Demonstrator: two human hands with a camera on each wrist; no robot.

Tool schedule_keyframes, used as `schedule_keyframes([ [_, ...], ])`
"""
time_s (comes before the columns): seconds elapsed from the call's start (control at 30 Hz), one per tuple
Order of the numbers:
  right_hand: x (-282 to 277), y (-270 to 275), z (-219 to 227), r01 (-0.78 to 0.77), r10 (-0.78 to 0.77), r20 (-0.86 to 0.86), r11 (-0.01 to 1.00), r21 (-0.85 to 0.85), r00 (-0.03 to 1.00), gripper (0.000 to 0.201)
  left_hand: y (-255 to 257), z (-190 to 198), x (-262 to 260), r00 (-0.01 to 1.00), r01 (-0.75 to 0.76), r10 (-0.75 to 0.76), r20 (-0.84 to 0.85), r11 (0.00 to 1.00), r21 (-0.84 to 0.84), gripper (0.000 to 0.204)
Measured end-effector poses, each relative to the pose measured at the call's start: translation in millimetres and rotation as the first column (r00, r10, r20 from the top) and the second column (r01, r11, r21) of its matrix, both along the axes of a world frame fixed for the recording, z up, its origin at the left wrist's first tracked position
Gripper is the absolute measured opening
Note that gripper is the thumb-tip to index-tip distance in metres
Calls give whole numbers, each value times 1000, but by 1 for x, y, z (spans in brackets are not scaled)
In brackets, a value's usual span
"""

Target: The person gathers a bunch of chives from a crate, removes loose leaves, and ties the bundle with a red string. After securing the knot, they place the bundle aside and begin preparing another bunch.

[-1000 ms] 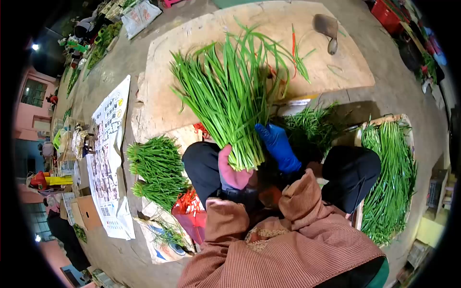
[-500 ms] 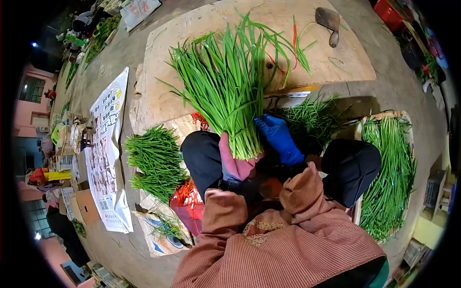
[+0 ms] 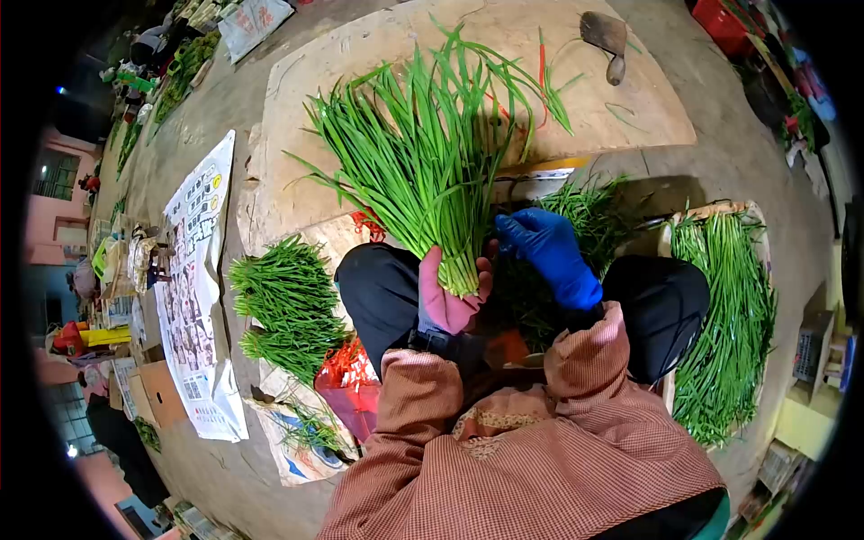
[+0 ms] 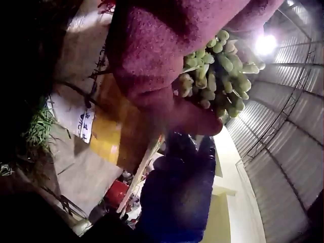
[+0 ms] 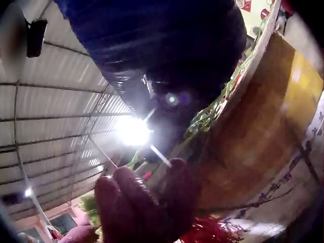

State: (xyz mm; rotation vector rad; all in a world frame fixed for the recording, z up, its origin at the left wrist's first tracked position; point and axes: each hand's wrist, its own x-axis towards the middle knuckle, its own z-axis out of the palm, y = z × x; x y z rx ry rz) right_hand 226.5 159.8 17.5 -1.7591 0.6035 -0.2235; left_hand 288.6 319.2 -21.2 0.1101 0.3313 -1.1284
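Observation:
My left hand [image 3: 447, 301], in a pink glove, grips a thick bunch of garlic chives [image 3: 423, 171] around its pale cut ends. The long green leaves fan upward over the board. In the left wrist view the stem ends [image 4: 223, 76] poke out beyond the gloved fingers. Just right of the bunch is my blue-gloved right hand [image 3: 553, 256], its fingers bent together. From those fingers a thin pale strand [image 5: 161, 156] reaches toward the left hand's fingertips in the right wrist view, partly lost in glare.
A wooden board [image 3: 306, 162] lies ahead, bearing a cleaver [image 3: 603, 34] and a red tie [image 3: 542, 63]. Trimmed chives [image 3: 288, 297] are piled at the left beside red ties [image 3: 346, 364]. More chives fill a long box [image 3: 668, 243] at the right; loose greens [image 3: 589, 211] lie between.
The right hand has drawn away from the stems toward the right, its fingers now bent together. The left hand keeps its grip on the chives and turns so its fingertips show.

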Motion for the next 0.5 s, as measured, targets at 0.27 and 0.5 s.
schedule_keyframes([
  [0.27, 29, 20, -27, -99, 82, -73, 960, -261, 994, 43, -2, -29, -5, 990, -91, 62, 128, 967, 237, 28],
  [0.5, -5, 27, 2, -2, -103, 212, 896, 444, 972, 18, -12, -17, -18, 814, -408, 221, 538, 876, 258, 34],
])
